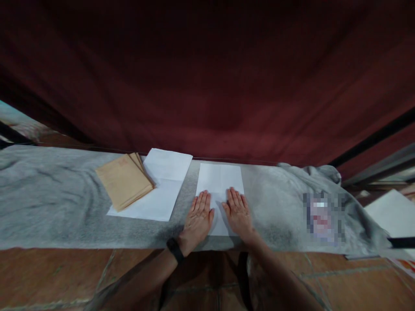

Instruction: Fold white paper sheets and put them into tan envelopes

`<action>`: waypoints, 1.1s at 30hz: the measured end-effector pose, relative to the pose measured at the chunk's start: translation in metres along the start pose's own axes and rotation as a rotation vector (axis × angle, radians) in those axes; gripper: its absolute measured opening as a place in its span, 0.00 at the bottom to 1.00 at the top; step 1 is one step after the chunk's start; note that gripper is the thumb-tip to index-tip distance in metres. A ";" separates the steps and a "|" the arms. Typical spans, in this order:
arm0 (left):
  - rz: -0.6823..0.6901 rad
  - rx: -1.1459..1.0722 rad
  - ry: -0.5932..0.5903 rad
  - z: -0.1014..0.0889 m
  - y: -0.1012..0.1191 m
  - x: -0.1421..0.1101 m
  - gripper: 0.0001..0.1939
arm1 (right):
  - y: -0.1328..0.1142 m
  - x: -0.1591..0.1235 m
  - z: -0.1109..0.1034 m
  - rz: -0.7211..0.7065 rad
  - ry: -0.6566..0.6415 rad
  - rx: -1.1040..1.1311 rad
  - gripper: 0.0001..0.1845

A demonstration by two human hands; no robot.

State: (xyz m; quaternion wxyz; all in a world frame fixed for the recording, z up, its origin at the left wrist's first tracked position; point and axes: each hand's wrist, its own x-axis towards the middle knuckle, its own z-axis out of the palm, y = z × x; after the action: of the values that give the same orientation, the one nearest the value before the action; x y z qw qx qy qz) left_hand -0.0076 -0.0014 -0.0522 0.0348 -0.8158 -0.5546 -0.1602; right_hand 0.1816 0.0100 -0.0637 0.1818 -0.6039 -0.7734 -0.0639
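Fingers: yours lie straight and flat, grasping nothing, on both the left hand (198, 218) and the right hand (239, 214).
Pressure: to flatten well, press evenly through both palms and smooth outward gently, so the paper neither skids nor wrinkles.
White sheet (220, 177): centre of the frame, under your fingers, showing between your hands and beyond your fingertips.
Brown paper stack (125, 181): left of the frame, partly over white papers (158, 196).
Grey cloth (269, 207): beneath it all.
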 end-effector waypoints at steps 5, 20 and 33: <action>-0.109 0.038 -0.038 -0.008 -0.009 0.019 0.29 | 0.012 0.011 0.003 0.128 0.011 -0.021 0.32; -0.012 -0.026 -0.085 0.022 -0.001 0.078 0.29 | -0.022 0.065 0.011 0.127 -0.153 0.096 0.29; -0.098 -0.034 -0.021 0.014 -0.008 0.065 0.28 | -0.007 0.087 0.022 0.128 -0.055 0.122 0.31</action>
State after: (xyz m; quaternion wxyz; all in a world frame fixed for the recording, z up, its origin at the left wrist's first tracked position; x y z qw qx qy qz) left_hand 0.0100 0.0627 -0.0468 0.0074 -0.7898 -0.5914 -0.1625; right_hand 0.1522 0.0949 -0.0523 0.2007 -0.6413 -0.7405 0.0118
